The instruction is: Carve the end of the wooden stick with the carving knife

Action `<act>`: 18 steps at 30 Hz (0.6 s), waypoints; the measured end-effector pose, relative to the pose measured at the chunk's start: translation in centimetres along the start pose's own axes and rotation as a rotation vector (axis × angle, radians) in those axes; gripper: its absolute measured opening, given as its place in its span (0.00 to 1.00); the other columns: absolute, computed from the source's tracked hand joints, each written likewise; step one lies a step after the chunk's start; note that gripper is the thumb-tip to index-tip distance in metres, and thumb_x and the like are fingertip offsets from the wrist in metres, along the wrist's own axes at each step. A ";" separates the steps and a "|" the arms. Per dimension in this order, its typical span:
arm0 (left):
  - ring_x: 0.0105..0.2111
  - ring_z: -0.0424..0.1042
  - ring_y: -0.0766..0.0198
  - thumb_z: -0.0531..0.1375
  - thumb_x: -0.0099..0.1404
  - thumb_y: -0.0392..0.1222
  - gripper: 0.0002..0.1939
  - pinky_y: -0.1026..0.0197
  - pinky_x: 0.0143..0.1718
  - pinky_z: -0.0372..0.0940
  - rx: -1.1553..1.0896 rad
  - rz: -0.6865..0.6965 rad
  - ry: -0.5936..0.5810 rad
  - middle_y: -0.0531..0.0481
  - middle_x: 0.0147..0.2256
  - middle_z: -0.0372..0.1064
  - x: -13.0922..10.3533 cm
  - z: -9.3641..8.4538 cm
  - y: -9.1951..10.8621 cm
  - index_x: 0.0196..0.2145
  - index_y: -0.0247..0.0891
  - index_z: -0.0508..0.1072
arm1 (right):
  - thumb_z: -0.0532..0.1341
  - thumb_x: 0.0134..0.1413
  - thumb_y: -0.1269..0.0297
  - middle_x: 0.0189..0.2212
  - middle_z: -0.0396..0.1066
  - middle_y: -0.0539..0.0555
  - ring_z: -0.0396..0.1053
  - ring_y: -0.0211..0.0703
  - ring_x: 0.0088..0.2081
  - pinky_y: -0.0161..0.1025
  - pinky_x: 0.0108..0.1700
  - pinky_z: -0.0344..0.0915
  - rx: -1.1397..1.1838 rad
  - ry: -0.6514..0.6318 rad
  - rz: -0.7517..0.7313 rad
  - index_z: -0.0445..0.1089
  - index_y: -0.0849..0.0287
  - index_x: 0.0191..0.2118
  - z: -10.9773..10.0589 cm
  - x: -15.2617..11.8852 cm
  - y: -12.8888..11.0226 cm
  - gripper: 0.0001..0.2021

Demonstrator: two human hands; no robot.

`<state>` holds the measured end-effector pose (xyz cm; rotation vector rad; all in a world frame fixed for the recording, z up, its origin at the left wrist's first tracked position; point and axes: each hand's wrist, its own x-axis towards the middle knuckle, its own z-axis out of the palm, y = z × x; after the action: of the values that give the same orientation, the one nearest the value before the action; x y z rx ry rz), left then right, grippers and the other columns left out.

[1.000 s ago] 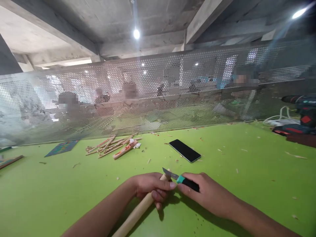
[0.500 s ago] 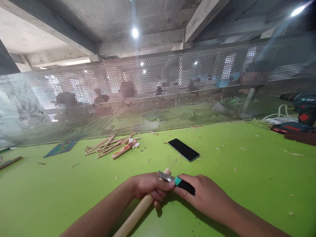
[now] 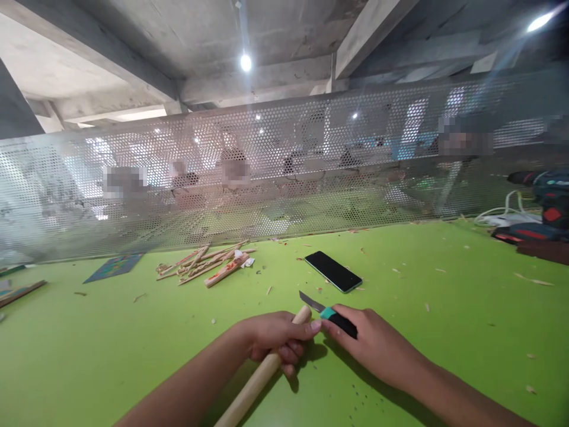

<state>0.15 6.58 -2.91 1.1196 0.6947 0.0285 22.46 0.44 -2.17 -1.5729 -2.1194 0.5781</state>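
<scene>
Bare grey concrete [image 3: 284, 35] spans overhead, a silvery perforated metal panel [image 3: 275, 160] runs right across the back, and out in front lies a bright green tabletop [image 3: 155, 344] sprinkled with pale wood shavings [image 3: 269, 290]. Front and centre, it's the left hand [image 3: 280, 338], closed firmly around a smooth, pale, round wooden rod [image 3: 253, 385], thumb laid across it just short of the far end! That rod slants from the bottom edge up and to the right, its blunt tip poking out past the grip. Over to the right hand [image 3: 367, 341], fingers wrapped about a utility knife with a black and teal handle [image 3: 340, 321], its thin grey blade [image 3: 311, 301] aimed up and to the left, just beside the rod's tip, with a narrow strip of green showing between them. The two hands are very close here; whether the left thumb touches the right hand, I cannot tell. Just beyond the blade, a black smartphone [image 3: 333, 271] lies flat at an angle. Back left, a loose heap of thin brown wooden sticks [image 3: 195, 265] sits beside a thicker wooden piece with red-orange patches [image 3: 224, 273], a crumpled white scrap [image 3: 248, 261] at its end. Far right, a dark cordless drill with red accents [image 3: 551, 198] stands near a looped white cable [image 3: 511, 201].
</scene>
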 end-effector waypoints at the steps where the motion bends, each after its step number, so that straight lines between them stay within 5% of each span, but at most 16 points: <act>1: 0.16 0.50 0.76 0.72 0.52 0.66 0.32 0.63 0.24 0.68 -0.001 0.010 -0.025 0.65 0.18 0.50 0.1 -0.2 0.0 0.28 0.41 0.59 | 0.53 0.69 0.45 0.24 0.74 0.51 0.66 0.42 0.24 0.35 0.26 0.53 0.012 -0.015 -0.010 0.69 0.56 0.34 0.0 -0.1 0.0 0.21; 5: 0.17 0.55 0.74 0.73 0.54 0.62 0.28 0.58 0.28 0.73 -0.018 0.040 -0.148 0.63 0.18 0.51 0.3 -0.6 -0.2 0.27 0.40 0.62 | 0.54 0.68 0.44 0.24 0.72 0.50 0.64 0.41 0.24 0.35 0.26 0.53 0.074 -0.059 0.007 0.69 0.57 0.34 -0.3 -0.4 -0.1 0.21; 12: 0.17 0.49 0.77 0.69 0.58 0.63 0.29 0.66 0.28 0.72 -0.098 0.071 -0.276 0.64 0.21 0.50 -0.1 -1.3 -0.3 0.26 0.40 0.59 | 0.54 0.68 0.41 0.26 0.69 0.49 0.62 0.40 0.27 0.35 0.28 0.53 0.189 -0.104 -0.009 0.70 0.57 0.34 -1.2 -0.7 -0.6 0.23; 18: 0.17 0.50 0.77 0.71 0.60 0.54 0.24 0.67 0.26 0.70 -0.116 0.070 -0.321 0.63 0.21 0.50 0.0 -1.6 -0.4 0.28 0.39 0.61 | 0.55 0.67 0.40 0.26 0.65 0.47 0.57 0.38 0.27 0.35 0.28 0.50 0.175 -0.152 -0.019 0.70 0.57 0.35 -1.1 -0.6 -0.5 0.24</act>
<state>-0.81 7.73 -3.67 1.0072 0.3625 -0.0504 22.82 -0.24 -1.04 -1.4513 -2.1242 0.8767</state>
